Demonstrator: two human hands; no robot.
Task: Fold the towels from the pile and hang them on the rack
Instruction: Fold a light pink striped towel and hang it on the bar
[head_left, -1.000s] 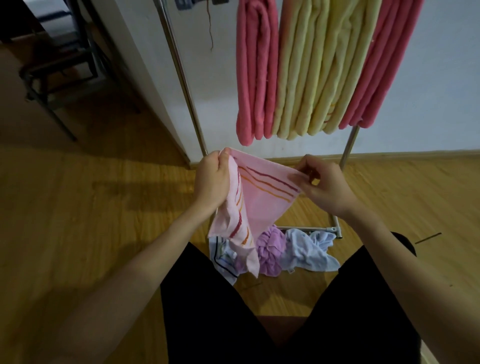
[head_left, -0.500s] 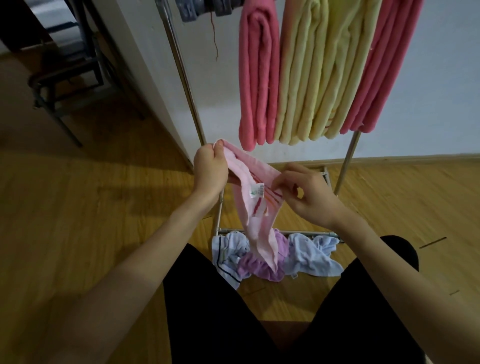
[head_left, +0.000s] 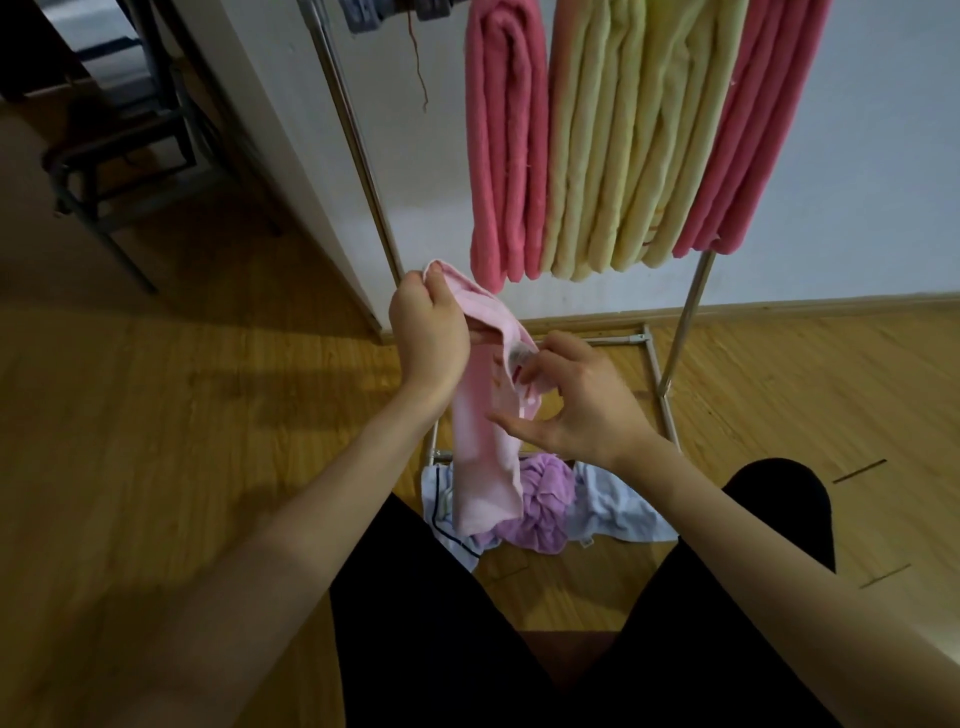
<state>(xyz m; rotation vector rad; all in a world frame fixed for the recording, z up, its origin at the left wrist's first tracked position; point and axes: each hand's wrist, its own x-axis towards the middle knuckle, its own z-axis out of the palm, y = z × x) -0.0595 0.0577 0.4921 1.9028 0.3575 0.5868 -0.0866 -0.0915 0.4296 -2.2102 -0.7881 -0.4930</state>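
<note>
Standing over the pile, a person is working a pale pink towel (head_left: 483, 441) into a narrow fold: the left hand (head_left: 428, 332) is clenching its top corner, while the right hand (head_left: 566, 400) is pinching the towel's right edge with its upper fingertips, the lower fingers spread loosely against the hanging cloth. The towel is dangling between the two hands, its lower end hanging in front of the pile (head_left: 545, 504) on the floor. Judging by the rack (head_left: 363, 156) on the far side, a good part of the job is looking done: folded deep pink towels (head_left: 506, 145) are hanging at either end of the rail and yellow ones (head_left: 634, 135) between them, packed close together. What is left seems to be finishing this fold, hanging it, and then dealing with the purple, light blue and white pieces crumpled at the rack's near base bar. The room is showing a wooden floor (head_left: 182, 415), a pale wall behind the rack, and a dark metal chair frame (head_left: 114, 156) at the far left.
</note>
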